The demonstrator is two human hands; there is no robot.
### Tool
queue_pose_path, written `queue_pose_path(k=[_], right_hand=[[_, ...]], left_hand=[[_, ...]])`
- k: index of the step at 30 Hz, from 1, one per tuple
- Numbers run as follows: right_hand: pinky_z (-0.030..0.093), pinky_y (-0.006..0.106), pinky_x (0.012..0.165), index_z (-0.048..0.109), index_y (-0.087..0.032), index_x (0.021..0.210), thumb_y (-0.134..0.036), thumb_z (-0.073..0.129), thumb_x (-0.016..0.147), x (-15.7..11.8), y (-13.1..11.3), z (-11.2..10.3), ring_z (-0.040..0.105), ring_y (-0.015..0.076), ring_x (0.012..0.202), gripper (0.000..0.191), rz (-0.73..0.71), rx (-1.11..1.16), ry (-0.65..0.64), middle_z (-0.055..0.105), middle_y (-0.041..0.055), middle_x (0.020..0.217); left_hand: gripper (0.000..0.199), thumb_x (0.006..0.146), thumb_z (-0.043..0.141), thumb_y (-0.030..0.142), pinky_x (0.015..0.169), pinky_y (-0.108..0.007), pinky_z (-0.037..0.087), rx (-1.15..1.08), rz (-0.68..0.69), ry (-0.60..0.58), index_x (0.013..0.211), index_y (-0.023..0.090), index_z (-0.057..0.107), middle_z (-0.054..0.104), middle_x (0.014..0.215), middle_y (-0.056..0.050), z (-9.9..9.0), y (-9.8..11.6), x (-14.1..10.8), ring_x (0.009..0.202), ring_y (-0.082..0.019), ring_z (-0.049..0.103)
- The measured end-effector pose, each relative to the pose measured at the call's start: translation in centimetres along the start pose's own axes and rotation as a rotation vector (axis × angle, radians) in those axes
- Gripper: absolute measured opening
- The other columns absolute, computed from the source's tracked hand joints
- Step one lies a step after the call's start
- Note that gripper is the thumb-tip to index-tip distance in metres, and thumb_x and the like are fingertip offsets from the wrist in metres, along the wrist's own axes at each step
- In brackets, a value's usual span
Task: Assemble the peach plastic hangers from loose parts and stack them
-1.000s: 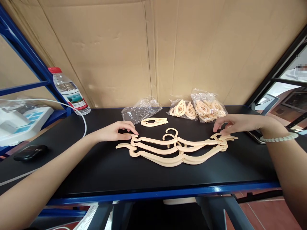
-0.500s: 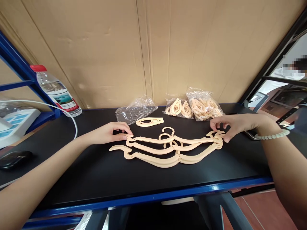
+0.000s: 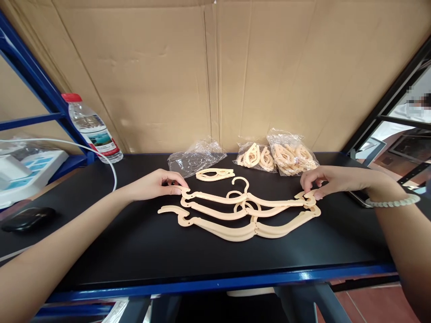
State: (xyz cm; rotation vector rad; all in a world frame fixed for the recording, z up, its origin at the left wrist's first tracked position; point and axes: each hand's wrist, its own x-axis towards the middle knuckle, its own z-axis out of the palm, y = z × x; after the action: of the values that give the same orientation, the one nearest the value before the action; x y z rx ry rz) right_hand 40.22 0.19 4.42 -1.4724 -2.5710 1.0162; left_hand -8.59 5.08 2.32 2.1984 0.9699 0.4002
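Three unfolded cream plastic hangers overlap on the black table (image 3: 141,251). The rear hanger (image 3: 218,198) has its left end pinched between the thumb and fingers of my left hand (image 3: 160,185). My right hand (image 3: 332,181) grips the right end of that same hanger. Just in front lies the middle hanger (image 3: 215,214), and nearest me is the front hanger (image 3: 225,232), its left arm tip sticking out. Their hooks cross near the centre. A folded hanger (image 3: 214,174) rests behind them, touched by neither hand.
Crumpled clear plastic (image 3: 197,159) and two bags of folded hangers (image 3: 254,156) (image 3: 291,154) lie by the cardboard wall. A water bottle (image 3: 96,132), a white cable, a power strip (image 3: 33,175) and a black mouse (image 3: 28,219) are left. A phone (image 3: 360,198) lies under my right wrist.
The whole view has shifted slightly. My right fingers have closed onto the rear hanger's right end, which now sits more apart from the ends in front. My left hand keeps its hold.
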Motion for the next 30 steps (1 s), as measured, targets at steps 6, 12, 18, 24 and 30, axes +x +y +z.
queue_pose_path(k=[6, 12, 18, 24, 30], right_hand=[[0.044, 0.027, 0.065, 0.072, -0.018, 0.078, -0.045, 0.063, 0.086, -0.8, -0.1, -0.6, 0.058, 0.0151, 0.069, 0.03, -0.08, 0.174, 0.073, 0.065, 0.0044, 0.073], [0.048, 0.026, 0.057, 0.08, -0.018, 0.078, -0.048, 0.081, 0.069, -0.5, -0.2, -0.4, 0.059, 0.014, 0.06, 0.031, -0.07, 0.369, 0.371, 0.07, 0.0085, 0.071], [0.049, 0.02, 0.046, 0.078, -0.018, 0.075, -0.038, 0.091, 0.055, 0.8, -0.9, 0.7, 0.06, 0.0117, 0.052, 0.032, -0.026, 0.813, 0.548, 0.069, 0.0065, 0.061], [0.051, 0.019, 0.048, 0.075, -0.015, 0.069, -0.033, 0.09, 0.054, 3.1, -2.4, 2.0, 0.058, 0.0095, 0.049, 0.028, -0.043, 1.046, 0.747, 0.066, 0.0029, 0.057], [0.052, 0.022, 0.052, 0.075, -0.017, 0.074, -0.027, 0.084, 0.064, 3.7, -3.7, 2.5, 0.059, 0.0108, 0.054, 0.017, -0.148, 1.092, 0.82, 0.066, 0.0024, 0.062]], left_hand=[[0.02, 0.067, 0.082, 0.031, 0.069, -0.024, 0.055, -0.33, -0.104, 0.192, 0.084, 0.022, 0.079, 0.075, 0.081, -0.006, -0.2, 0.5, -0.5, 0.076, -0.019, 0.068], [0.023, 0.058, 0.085, 0.016, 0.059, -0.02, 0.055, -0.928, -0.122, 0.392, 0.079, 0.014, 0.076, 0.068, 0.071, -0.005, 0.6, 1.7, -0.3, 0.064, -0.013, 0.061], [0.011, 0.067, 0.078, 0.011, 0.052, -0.015, 0.052, -1.13, -0.162, 0.433, 0.075, 0.013, 0.071, 0.068, 0.078, -0.003, 2.5, 3.7, 0.4, 0.058, -0.007, 0.057], [0.016, 0.075, 0.077, 0.021, 0.072, -0.023, 0.056, -0.996, -0.14, 0.415, 0.089, 0.017, 0.072, 0.069, 0.091, -0.004, 4.8, 5.1, 0.3, 0.077, -0.012, 0.064], [0.021, 0.076, 0.075, 0.025, 0.064, -0.024, 0.045, -0.736, -0.091, 0.642, 0.094, 0.018, 0.068, 0.066, 0.084, -0.002, 4.7, 5.2, -0.1, 0.066, -0.01, 0.055]])
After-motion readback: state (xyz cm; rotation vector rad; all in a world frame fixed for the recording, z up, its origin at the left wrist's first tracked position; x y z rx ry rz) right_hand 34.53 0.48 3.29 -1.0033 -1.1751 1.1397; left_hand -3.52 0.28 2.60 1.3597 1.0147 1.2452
